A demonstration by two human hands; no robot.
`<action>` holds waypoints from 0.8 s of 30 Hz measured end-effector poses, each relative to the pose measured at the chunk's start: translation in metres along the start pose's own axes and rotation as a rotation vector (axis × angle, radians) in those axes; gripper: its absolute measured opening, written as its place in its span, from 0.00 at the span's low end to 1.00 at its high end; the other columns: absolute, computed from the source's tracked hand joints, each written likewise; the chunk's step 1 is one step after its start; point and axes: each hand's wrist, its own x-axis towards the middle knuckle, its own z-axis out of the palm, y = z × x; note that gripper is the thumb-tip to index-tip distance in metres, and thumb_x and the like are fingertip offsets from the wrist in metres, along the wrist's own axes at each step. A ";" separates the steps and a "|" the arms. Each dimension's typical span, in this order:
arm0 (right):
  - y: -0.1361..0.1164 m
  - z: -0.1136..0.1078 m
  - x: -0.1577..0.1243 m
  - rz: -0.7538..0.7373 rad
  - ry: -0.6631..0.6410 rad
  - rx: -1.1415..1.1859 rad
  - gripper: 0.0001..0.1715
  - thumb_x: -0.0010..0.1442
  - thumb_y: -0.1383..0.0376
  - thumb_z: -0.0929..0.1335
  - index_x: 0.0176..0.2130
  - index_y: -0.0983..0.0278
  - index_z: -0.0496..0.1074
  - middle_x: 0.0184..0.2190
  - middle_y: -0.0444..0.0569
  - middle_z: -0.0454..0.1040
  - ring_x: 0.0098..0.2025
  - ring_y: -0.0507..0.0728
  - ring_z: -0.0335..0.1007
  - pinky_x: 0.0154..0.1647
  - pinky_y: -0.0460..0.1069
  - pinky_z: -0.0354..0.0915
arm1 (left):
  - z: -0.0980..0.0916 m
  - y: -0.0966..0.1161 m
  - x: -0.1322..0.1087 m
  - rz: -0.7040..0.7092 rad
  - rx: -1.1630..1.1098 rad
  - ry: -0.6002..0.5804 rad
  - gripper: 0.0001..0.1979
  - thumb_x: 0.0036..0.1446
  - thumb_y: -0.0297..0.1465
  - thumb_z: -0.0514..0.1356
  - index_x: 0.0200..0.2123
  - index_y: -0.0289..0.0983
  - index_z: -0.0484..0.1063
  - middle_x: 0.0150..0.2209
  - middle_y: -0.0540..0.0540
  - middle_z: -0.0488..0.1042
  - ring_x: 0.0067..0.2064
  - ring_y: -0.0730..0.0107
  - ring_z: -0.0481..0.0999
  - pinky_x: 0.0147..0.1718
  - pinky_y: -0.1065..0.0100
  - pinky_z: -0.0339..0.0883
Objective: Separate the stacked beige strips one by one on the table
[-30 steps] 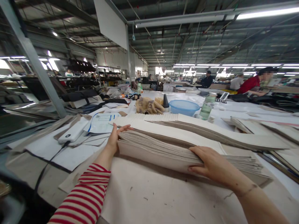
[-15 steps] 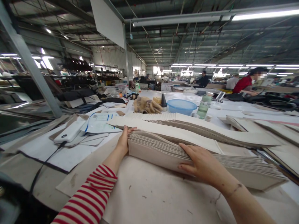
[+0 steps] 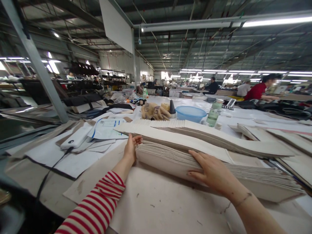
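Observation:
A long stack of off-white strips stands on edge in front of me, its many thin layers showing along the top. My right hand grips it near the middle, fingers over the upper edges and thumb against the front face. At the stack's left end, my left hand is upright with its fingers stretched out, touching or very close to the end. Just behind lie more piled strips, a wavy pile among them.
Farther back are a patterned cloth bundle, a dark cone, a blue basin and a green bottle. On the left sit a white power bank with a black cable and a plastic bag. People work in the background.
The bulging upper layers at the stack's left end now lie closer together. My left hand's fingers have shifted from over the top corner to beside the end. My right hand keeps its grip.

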 end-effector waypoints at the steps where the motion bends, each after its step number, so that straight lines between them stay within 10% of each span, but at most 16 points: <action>1: 0.001 0.001 0.000 -0.007 0.013 0.001 0.35 0.53 0.53 0.64 0.56 0.64 0.56 0.47 0.56 0.68 0.46 0.63 0.65 0.46 0.57 0.62 | 0.000 0.000 -0.001 -0.003 -0.002 -0.008 0.27 0.59 0.45 0.40 0.28 0.33 0.69 0.22 0.48 0.72 0.21 0.74 0.71 0.24 0.72 0.63; 12: -0.004 0.002 0.000 -0.191 0.038 0.072 0.26 0.56 0.62 0.63 0.55 0.57 0.60 0.54 0.51 0.62 0.53 0.60 0.60 0.52 0.56 0.60 | 0.003 -0.002 0.004 -0.077 0.052 -0.147 0.29 0.56 0.50 0.43 0.31 0.32 0.70 0.23 0.45 0.73 0.22 0.69 0.72 0.24 0.70 0.63; 24: -0.008 0.002 0.010 -0.026 -0.012 0.039 0.33 0.51 0.53 0.65 0.54 0.64 0.60 0.45 0.56 0.70 0.45 0.64 0.67 0.44 0.57 0.62 | 0.006 -0.002 0.002 -0.180 0.114 -0.262 0.31 0.50 0.55 0.48 0.32 0.31 0.72 0.14 0.50 0.67 0.14 0.73 0.65 0.16 0.72 0.56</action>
